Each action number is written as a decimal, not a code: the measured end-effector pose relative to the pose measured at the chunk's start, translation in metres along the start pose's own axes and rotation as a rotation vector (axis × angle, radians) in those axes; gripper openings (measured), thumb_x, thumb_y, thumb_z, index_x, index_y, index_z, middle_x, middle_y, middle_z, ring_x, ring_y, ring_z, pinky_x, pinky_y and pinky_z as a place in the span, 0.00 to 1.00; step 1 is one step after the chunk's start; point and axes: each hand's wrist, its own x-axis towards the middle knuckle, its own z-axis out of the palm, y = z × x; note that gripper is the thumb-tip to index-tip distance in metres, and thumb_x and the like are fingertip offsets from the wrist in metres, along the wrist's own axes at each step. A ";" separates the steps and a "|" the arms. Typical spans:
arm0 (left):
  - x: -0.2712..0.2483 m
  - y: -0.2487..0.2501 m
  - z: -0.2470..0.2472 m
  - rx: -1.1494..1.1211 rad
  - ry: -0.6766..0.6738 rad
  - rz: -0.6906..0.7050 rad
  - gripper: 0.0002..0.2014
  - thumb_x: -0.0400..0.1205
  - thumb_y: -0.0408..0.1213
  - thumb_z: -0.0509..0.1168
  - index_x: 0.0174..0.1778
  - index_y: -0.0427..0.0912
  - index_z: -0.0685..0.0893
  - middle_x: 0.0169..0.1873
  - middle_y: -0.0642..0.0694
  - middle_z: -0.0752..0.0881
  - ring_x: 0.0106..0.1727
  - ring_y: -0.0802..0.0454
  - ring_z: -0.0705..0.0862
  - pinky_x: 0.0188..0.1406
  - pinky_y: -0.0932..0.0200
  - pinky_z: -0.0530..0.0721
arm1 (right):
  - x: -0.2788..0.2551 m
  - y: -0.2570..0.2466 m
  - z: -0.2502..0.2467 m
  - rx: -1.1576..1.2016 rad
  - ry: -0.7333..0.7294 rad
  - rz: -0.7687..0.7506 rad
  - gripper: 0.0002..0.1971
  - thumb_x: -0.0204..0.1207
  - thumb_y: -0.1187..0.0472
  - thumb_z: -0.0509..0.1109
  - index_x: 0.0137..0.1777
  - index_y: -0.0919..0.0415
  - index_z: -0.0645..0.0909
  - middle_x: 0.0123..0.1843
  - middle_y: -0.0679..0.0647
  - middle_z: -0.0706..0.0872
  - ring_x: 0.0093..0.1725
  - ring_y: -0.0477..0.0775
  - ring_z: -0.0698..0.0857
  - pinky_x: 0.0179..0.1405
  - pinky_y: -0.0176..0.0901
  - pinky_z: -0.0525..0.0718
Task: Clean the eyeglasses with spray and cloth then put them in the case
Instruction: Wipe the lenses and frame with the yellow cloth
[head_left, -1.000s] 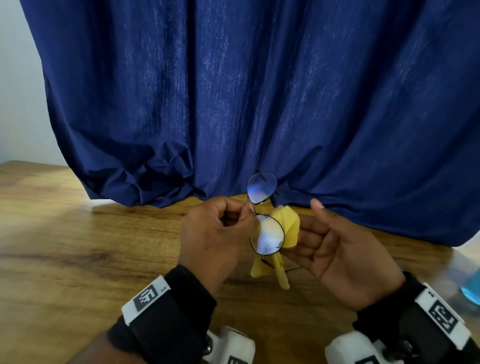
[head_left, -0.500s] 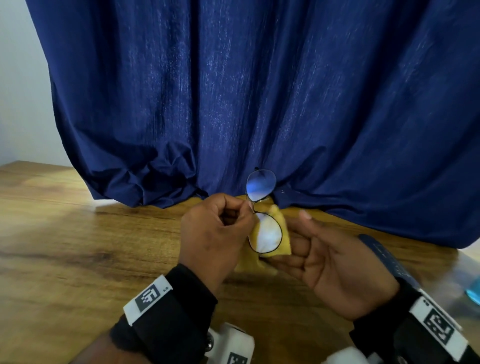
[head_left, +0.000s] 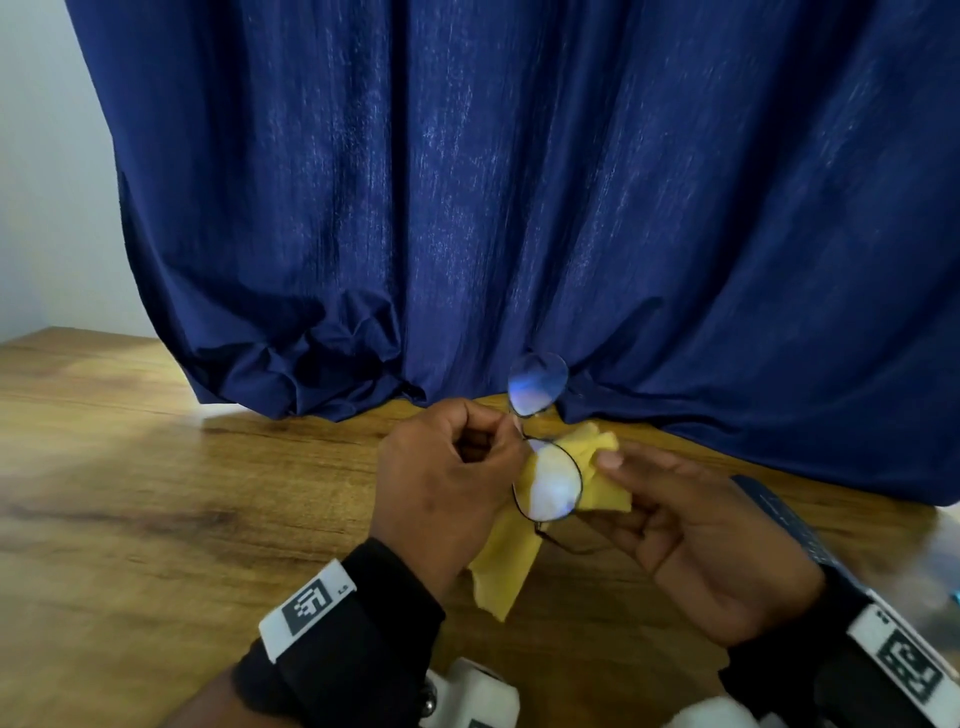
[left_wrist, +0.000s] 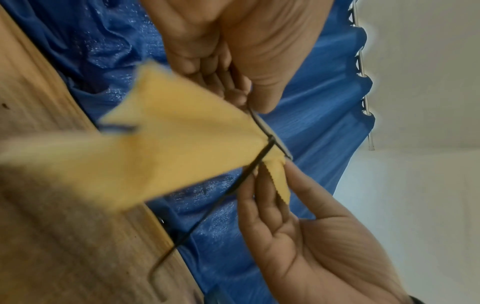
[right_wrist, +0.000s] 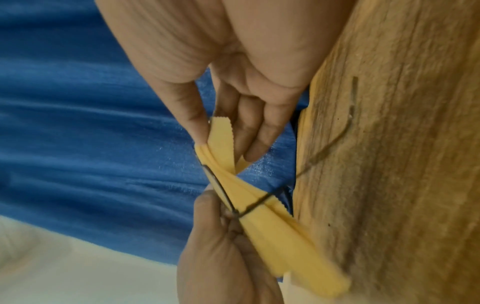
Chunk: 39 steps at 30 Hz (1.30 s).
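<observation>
1. Nearest us, the left hand (head_left: 441, 483) pinches the glasses (head_left: 545, 467) at the bridge, fingers curled tight, holding them up above the counter (head_left: 156, 493).
2. The right hand (head_left: 691, 525) has the yellow cloth (head_left: 597, 467) nipped between thumb and fingers, right behind the lower lens; a loose tail of cloth hangs down towards the counter.
3. One thin temple arm sticks out below, between the hands.
4. The risk, as I read it: that bridge pinch is a narrow hold on a thin wire frame. Rub the lens too hard and the frame could twist or slip out, and the hanging cloth could snag the temple arm.
5. Below, the counter is brown wood grain.
6. Further right on it, a dark blue object (head_left: 784, 519), possibly the case, partly hidden by the right wrist.
7. Behind everything, a dark blue curtain (head_left: 519, 208) bunches onto the counter, with a pale wall (head_left: 47, 182) at the left.
</observation>
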 end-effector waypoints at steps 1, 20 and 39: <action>-0.001 0.001 0.000 -0.009 -0.033 0.003 0.05 0.79 0.38 0.75 0.37 0.46 0.92 0.31 0.52 0.93 0.31 0.64 0.88 0.30 0.72 0.83 | 0.003 -0.002 -0.004 0.042 0.045 -0.019 0.14 0.70 0.65 0.72 0.54 0.70 0.89 0.60 0.69 0.90 0.52 0.59 0.92 0.56 0.51 0.90; -0.010 -0.001 0.008 0.010 -0.233 0.045 0.04 0.77 0.34 0.76 0.36 0.45 0.92 0.30 0.53 0.92 0.28 0.68 0.85 0.28 0.73 0.81 | -0.004 -0.012 -0.004 0.028 -0.050 -0.036 0.28 0.80 0.46 0.61 0.77 0.56 0.76 0.66 0.71 0.86 0.67 0.69 0.86 0.73 0.64 0.79; -0.007 0.000 0.004 -0.048 -0.229 0.065 0.04 0.80 0.36 0.74 0.39 0.45 0.92 0.34 0.51 0.94 0.31 0.63 0.89 0.30 0.73 0.83 | -0.010 -0.041 -0.022 -0.106 0.447 -0.442 0.08 0.78 0.71 0.71 0.50 0.62 0.90 0.50 0.64 0.93 0.49 0.59 0.92 0.58 0.57 0.89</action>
